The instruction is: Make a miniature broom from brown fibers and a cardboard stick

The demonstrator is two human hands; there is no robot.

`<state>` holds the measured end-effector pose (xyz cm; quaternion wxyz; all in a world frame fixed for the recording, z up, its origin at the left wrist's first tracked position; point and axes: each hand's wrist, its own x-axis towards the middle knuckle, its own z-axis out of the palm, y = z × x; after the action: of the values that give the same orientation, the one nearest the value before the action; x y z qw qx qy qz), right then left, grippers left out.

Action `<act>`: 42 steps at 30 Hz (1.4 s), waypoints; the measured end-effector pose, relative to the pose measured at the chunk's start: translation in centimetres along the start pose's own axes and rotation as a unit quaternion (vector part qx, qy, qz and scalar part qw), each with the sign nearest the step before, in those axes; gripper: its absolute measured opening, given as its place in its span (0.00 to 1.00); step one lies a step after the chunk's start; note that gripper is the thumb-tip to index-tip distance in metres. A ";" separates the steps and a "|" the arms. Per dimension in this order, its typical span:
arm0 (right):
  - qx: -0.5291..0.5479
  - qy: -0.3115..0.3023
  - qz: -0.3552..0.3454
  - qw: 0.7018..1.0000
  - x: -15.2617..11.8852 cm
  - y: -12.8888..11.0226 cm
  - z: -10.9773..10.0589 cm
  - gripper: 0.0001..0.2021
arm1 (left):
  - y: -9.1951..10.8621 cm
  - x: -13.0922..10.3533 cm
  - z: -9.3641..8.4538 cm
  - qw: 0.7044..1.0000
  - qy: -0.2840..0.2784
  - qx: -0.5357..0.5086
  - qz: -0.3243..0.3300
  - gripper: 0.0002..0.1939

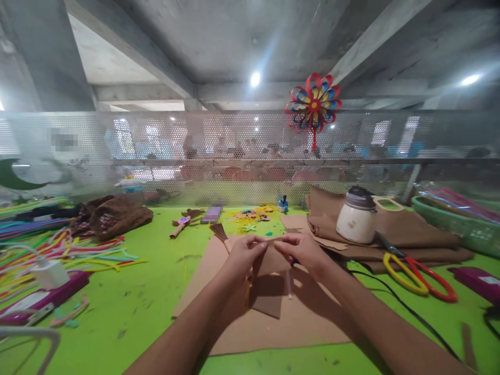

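My left hand (247, 256) and my right hand (303, 251) pinch the upper edge of a small brown sheet (270, 261), one at each side. The sheet is tilted up above a tan cardboard sheet (242, 336); whether it is paper or felt I cannot tell. Just below it lies a darker brown piece (267, 301). A thin whitish stick (289, 286) rests on the cardboard by my right hand. Beyond my left hand, a brown bundle with a frayed, brush-like end (219, 233) lies at the cardboard's far edge. My palms are hidden.
Scissors (417, 281), a cream jar with a dark lid (355, 221), folded brown cloth (417, 229) and a green basket (457, 219) are on the right. Coloured pipe cleaners (105, 255) and a purple power strip (74, 286) lie left. A black cable (402, 304) crosses the green table.
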<state>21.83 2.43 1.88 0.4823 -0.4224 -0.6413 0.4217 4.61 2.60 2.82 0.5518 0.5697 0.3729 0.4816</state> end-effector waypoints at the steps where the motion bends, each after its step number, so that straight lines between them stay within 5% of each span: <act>1: 0.021 -0.005 0.002 1.000 0.0 0.0 0.0 0.14 | 0.1 -0.1 0.1 1.000 -0.013 0.002 -0.003 0.13; 12: 0.193 0.027 0.045 0.980 0.1 -0.1 -0.3 0.13 | 0.0 -0.2 0.5 0.991 -0.048 -0.126 -0.005 0.15; 21: 0.200 0.053 0.045 0.977 0.0 -0.4 -0.1 0.07 | -0.3 -0.1 0.3 0.995 -0.032 -0.100 0.003 0.12; 33: 0.214 0.045 0.026 0.975 -0.2 -0.8 -0.4 0.04 | 0.4 -0.3 0.3 0.994 -0.011 -0.026 0.105 0.09; 42: 0.083 0.002 -0.050 0.995 -0.4 -0.5 -0.3 0.05 | 1.2 -0.6 0.2 0.999 -0.021 -0.011 -0.036 0.19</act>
<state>22.07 1.98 2.31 0.5377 -0.3488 -0.6233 0.4480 4.50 1.83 3.91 0.5824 0.5598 0.3766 0.4534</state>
